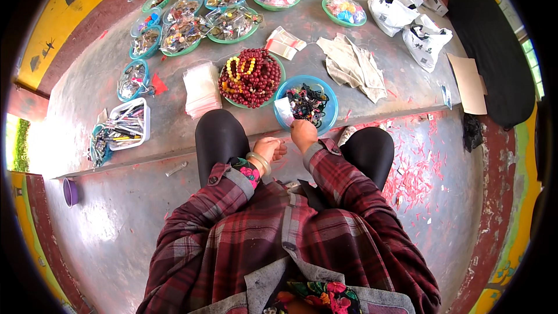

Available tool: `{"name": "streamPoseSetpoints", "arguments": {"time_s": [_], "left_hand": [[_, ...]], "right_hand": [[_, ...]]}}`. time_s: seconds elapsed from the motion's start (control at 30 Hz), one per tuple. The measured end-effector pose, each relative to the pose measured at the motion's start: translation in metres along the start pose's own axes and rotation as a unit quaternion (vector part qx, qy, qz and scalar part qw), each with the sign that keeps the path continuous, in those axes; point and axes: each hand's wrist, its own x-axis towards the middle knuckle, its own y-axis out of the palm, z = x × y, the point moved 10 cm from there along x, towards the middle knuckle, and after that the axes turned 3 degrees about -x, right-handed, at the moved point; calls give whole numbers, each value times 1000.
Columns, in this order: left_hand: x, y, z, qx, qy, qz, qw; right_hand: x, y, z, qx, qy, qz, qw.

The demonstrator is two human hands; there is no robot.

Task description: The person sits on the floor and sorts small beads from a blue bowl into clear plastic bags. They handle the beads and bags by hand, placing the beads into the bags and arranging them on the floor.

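Maroon plaid sleeves with soft grey cuffs lie nearest me as I watch from afar through the head camera. My left hand, a pale smooth bangle at its wrist, sits over the gap between the knees, fingers curled; I cannot tell whether they grip anything thin. My right hand is apart from it, fingers gathered at the near rim of the blue bowl; what they pinch is hidden from me.

I judge the step in hand to be handling small pieces from that bowl, which stands on the ledge just beyond the right hand. Its glossy round wall holds a tangle of dark cords with small bright bits, and a flat white slip lies at its left. The next move, I think, calls for a fine pinch and a slow draw, since such cords could snag.

Beyond, round dark-red beads coil in a heap beside flat, filmy clear packets. Creased cream cloth lies to the right; farther off, crinkled white plastic bags slump.
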Motion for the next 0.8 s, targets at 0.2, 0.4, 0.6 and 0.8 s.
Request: {"name": "streamPoseSetpoints", "arguments": {"time_s": [0.2, 0.4, 0.6, 0.8], "left_hand": [[3, -5, -1, 10, 12, -19, 1000], [-2, 1, -17, -33, 29, -4, 999], [-42, 47, -62, -224, 48, 148, 962], [-21, 26, -52, -164, 102, 130, 972]], "right_hand": [[2, -31, -11, 91, 66, -67, 991], [-3, -35, 4, 644, 121, 64, 753], [-36, -63, 36, 720, 126, 220, 647], [-59, -79, 34, 679, 138, 258, 673]]}}
